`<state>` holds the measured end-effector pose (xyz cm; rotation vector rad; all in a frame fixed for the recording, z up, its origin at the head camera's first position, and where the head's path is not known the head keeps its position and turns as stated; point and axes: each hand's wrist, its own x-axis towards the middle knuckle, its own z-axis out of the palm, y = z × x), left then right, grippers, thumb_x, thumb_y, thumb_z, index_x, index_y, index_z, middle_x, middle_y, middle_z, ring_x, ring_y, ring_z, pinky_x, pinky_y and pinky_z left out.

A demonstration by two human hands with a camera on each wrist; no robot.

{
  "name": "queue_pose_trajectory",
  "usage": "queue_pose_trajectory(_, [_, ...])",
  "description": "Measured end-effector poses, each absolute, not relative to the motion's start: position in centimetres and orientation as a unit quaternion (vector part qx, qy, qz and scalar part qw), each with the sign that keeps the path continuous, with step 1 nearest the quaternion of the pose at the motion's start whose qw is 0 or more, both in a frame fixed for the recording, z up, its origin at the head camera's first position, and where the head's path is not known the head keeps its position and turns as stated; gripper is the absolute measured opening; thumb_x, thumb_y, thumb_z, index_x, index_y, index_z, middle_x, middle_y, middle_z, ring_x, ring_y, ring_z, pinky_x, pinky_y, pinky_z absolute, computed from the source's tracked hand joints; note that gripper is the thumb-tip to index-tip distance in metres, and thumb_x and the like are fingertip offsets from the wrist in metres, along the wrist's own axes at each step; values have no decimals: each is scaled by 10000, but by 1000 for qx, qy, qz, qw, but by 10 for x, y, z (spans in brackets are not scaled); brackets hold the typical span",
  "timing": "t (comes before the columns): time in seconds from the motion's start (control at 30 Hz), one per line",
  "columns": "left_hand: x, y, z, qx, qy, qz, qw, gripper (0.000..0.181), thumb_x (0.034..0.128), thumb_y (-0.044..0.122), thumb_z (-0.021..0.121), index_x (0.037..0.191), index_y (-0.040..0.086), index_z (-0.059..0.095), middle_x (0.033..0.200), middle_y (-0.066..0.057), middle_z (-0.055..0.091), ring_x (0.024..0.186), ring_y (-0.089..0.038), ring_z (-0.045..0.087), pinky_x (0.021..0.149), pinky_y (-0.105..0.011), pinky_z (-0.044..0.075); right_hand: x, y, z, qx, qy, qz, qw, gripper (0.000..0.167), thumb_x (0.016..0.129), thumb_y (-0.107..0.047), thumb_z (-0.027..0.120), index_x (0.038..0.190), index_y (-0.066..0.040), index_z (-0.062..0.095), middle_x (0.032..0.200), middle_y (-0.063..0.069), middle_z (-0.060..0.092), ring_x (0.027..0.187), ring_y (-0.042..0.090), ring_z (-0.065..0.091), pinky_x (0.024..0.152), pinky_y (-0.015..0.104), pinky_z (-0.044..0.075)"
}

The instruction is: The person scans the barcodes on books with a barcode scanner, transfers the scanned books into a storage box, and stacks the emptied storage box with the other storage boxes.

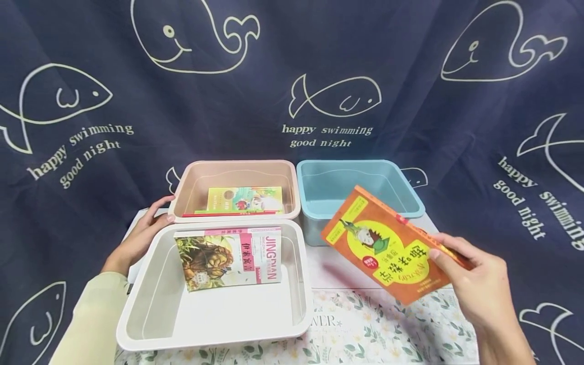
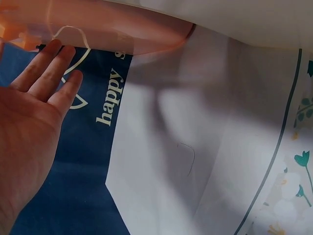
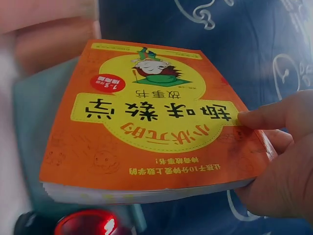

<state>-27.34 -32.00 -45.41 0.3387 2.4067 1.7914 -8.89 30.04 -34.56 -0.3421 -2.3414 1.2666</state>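
My right hand point(image 1: 483, 284) grips an orange book point(image 1: 388, 243) by its edge, thumb on the cover and fingers beneath. The book is tilted in the air in front of the blue bin point(image 1: 315, 230). Close up in the right wrist view, the same book point(image 3: 146, 166) has a yellow title panel and a cartoon figure. At the left, my left hand point(image 1: 141, 238) touches the near left corner of the pink bin point(image 1: 237, 165); in the left wrist view its fingers point(image 2: 46, 73) are extended. A yellow-green book point(image 1: 246, 199) lies in the pink bin.
A white bin point(image 1: 214, 342) stands in front of the pink one, with a lion-cover book point(image 1: 228, 258) leaning against its far wall. Under the bins is a table with a floral cloth point(image 1: 383, 329). Behind hangs a dark blue curtain point(image 1: 274, 101) with whales and fish.
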Motion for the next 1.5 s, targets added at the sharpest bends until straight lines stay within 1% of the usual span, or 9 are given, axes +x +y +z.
queue_pose_trajectory(0.13, [-274,-319,-454,113,796,591,63,598,1101,264,498,1624,339,218,1122,245,668,973,-9,698,755,-292,603,-108,291,-324,-75,-839,474,255,291,893,4,772,1183,5,752,893,-192,734,741,2,661,648,130,550])
queue_pose_trajectory(0.27, [-276,-319,-454,113,798,589,63,598,1100,270,500,1624,338,219,1119,242,671,972,-12,699,756,-294,604,-131,282,-308,-33,-818,513,258,276,900,13,755,1175,15,752,905,-144,744,748,28,678,671,139,569])
queue_pose_trajectory(0.5, [-279,-320,-451,114,800,586,60,604,1100,289,500,1629,327,211,1122,247,666,972,-15,701,752,-307,606,-173,264,-287,60,-714,664,213,239,886,66,741,1111,-5,776,912,-32,772,760,91,726,701,184,594])
queue_pose_trajectory(0.7, [-277,-318,-453,119,790,598,62,592,1101,255,497,1622,336,227,1117,227,684,972,-17,704,746,-296,603,-203,240,-273,82,-735,650,177,234,904,8,752,1130,-41,781,885,-40,779,752,101,727,703,198,593])
queue_pose_trajectory(0.8, [-274,-318,-455,122,782,608,62,587,1099,228,499,1617,322,240,1110,205,699,964,-29,710,741,-297,604,-217,227,-270,103,-745,641,153,239,914,-1,741,1149,-32,771,880,-38,771,742,105,723,699,209,598])
queue_pose_trajectory(0.9, [-274,-320,-456,123,782,608,61,585,1100,223,499,1618,307,240,1113,202,700,961,-33,714,740,-299,606,-232,213,-269,122,-740,649,127,256,913,25,725,1164,-6,759,891,-15,769,746,119,730,693,241,610])
queue_pose_trajectory(1.03, [-276,-320,-454,120,789,599,58,587,1101,242,498,1621,307,234,1120,218,690,963,-30,713,741,-306,608,-251,195,-270,131,-752,637,106,266,927,17,710,1188,-17,753,932,5,762,788,138,732,707,264,616])
queue_pose_trajectory(1.27, [-275,-319,-452,120,795,592,57,592,1102,265,495,1627,312,224,1128,230,686,973,-31,713,741,-323,611,-284,164,-277,155,-744,644,92,292,932,8,718,1223,9,728,992,29,764,836,138,716,732,250,607])
queue_pose_trajectory(1.5, [-273,-320,-455,119,790,598,59,574,1103,252,493,1617,314,246,1132,221,689,970,-35,717,741,-319,611,-304,133,-286,164,-755,628,88,286,945,2,700,1226,-35,739,1139,137,745,901,163,695,791,237,587])
